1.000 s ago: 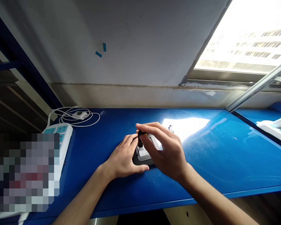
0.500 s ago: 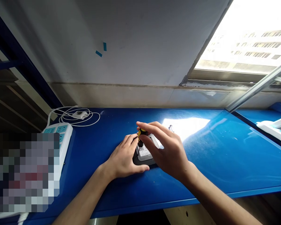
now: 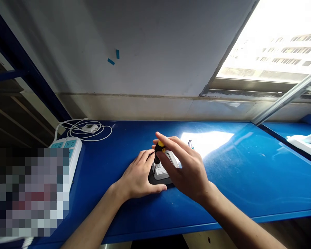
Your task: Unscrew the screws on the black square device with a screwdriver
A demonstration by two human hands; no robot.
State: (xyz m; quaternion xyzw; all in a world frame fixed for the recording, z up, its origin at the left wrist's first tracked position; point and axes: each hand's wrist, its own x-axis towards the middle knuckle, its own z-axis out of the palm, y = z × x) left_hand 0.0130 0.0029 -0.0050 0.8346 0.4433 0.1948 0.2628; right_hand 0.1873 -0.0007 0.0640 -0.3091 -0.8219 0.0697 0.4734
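Note:
A small black device with a silver labelled plate (image 3: 161, 172) lies on the blue bench (image 3: 235, 180). My left hand (image 3: 137, 177) rests flat against its left side, thumb along the near edge, steadying it. My right hand (image 3: 186, 169) pinches a short screwdriver with a black and yellow handle (image 3: 159, 148), held upright with its tip down on the device's left part. Much of the device is hidden under my right fingers.
A white power strip (image 3: 67, 152) lies at the left with a coiled white cable and charger (image 3: 89, 128) behind it. A few small metal parts (image 3: 190, 143) sit just past the device. A white object (image 3: 307, 141) lies on the right-hand bench. The wall and a window rise behind.
My right fingers have turned on the screwdriver handle, showing more of its yellow cap. My left hand and the device have stayed in place. The camera has tilted slightly.

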